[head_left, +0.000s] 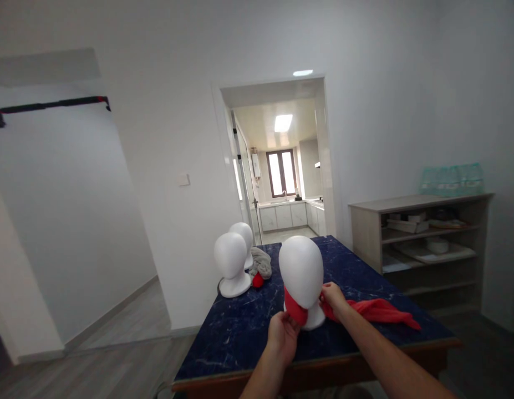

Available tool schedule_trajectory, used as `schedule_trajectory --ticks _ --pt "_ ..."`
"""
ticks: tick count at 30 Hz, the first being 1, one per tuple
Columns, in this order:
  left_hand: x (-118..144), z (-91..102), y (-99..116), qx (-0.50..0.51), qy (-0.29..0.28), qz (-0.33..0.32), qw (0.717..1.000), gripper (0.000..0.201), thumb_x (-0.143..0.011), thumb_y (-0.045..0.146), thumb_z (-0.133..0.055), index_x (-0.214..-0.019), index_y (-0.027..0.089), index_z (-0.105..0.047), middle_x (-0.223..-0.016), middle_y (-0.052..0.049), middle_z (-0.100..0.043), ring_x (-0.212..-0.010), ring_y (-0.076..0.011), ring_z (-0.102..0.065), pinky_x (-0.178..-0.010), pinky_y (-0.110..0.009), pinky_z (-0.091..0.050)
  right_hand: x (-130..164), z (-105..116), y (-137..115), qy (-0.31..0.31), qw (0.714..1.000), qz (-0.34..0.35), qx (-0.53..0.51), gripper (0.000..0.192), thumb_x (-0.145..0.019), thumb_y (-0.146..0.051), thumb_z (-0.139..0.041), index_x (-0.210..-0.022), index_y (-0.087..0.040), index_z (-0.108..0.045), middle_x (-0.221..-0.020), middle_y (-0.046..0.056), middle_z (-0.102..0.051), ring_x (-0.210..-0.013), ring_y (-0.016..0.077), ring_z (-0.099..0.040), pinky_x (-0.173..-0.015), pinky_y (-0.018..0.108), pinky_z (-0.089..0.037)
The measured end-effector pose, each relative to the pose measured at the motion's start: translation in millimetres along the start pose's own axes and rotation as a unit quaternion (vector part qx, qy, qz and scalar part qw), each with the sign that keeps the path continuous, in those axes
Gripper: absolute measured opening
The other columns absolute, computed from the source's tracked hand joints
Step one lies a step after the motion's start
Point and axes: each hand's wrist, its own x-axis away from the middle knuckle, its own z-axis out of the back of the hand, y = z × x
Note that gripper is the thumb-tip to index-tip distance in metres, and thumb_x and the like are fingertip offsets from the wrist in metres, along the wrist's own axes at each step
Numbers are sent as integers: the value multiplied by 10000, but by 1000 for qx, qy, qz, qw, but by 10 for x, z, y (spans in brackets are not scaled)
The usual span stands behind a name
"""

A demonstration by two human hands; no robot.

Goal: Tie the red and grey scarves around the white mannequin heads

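A white foam mannequin head [301, 269] stands upright near the front of the blue marbled table [240, 343]. Around its neck runs a red scarf [381, 311], whose long loose end lies on the tabletop to the right. My left hand [283, 334] is closed on the scarf's short end at the lower left of the neck. On the other side, my right hand [335, 297] pinches the scarf close to the neck. Part of the scarf behind the neck is hidden by the head.
Two more white mannequin heads [230, 256] stand at the table's left edge, beside grey cloth [260, 263] and a small red item [257, 280]. A wooden shelf unit [365, 221] with bottles [452, 180] on top stands at right. Behind the table, a doorway opens onto a kitchen.
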Motion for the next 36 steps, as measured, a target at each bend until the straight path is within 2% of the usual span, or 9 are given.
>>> schedule_trajectory --ticks 3,6,9,12,17,22,26,31,36 --pt "24 -37 22 -77 -11 22 997 242 -884 124 -527 -1003 54 -726 -939 -205 -794 -858 -270 -794 -804 -356 -618 -38 -3 12 30 999 17 40 279 -739 -193 -749 -821 -242 -487 -495 -64 -522 -438 124 -499 -441 216 -373" --pt "41 -14 88 -149 -53 14 987 281 -883 153 -599 -1106 49 -734 -1002 -211 -800 -900 -279 -797 -844 -366 -612 -71 -4 12 39 996 35 71 282 -690 -150 -760 -775 -235 -505 -498 -49 -538 -435 125 -491 -433 222 -342" --pt "54 43 116 -193 -113 -9 975 309 -831 154 -715 -1130 88 -751 -1044 -185 -805 -959 -284 -791 -898 -370 -601 -57 1 -11 26 995 57 81 275 -662 -138 -757 -753 -230 -514 -511 -47 -538 -453 121 -487 -443 223 -335" --pt "64 76 98 -215 -156 -38 963 324 -790 255 -836 -1074 111 -778 -1044 -177 -804 -1012 -305 -776 -943 -389 -587 14 63 -63 -8 994 78 77 276 -647 -186 -784 -799 -218 -556 -590 -29 -600 -518 135 -543 -489 230 -391" --pt "85 35 43 -235 -138 -84 958 427 -695 367 -920 -1010 106 -795 -970 -170 -799 -936 -303 -768 -884 -393 -585 275 355 -71 -72 976 130 157 370 -653 -284 -786 -983 -225 -630 -765 13 -720 -666 207 -669 -599 286 -486" --pt "67 14 39 -261 -137 -97 951 444 -657 369 -936 -974 89 -802 -915 -162 -795 -821 -264 -746 -777 -345 -565 698 585 62 -9 939 197 280 346 -757 -358 -718 -1071 -267 -604 -735 -8 -732 -660 243 -690 -636 322 -474" --pt "52 13 54 -275 -131 -95 948 453 -663 384 -927 -981 83 -809 -939 -160 -799 -796 -243 -736 -755 -316 -551 939 451 118 17 936 236 261 299 -820 -492 -710 -982 -255 -625 -868 45 -780 -813 278 -734 -742 349 -513" --pt "148 -22 62 -269 -149 -90 947 471 -697 413 -912 -1018 83 -811 -931 -157 -798 -793 -232 -737 -766 -307 -558 976 109 190 -56 965 237 98 496 -822 -627 -719 -1052 -187 -704 -1065 121 -794 -1030 307 -743 -913 375 -561" --pt "233 -47 73 -283 -153 -116 940 439 -756 389 -863 -1091 113 -806 -994 -140 -796 -893 -252 -747 -778 -301 -556 905 -31 328 -19 970 229 81 637 -759 -684 -763 -1104 -149 -766 -1105 139 -795 -1033 323 -743 -907 379 -574"
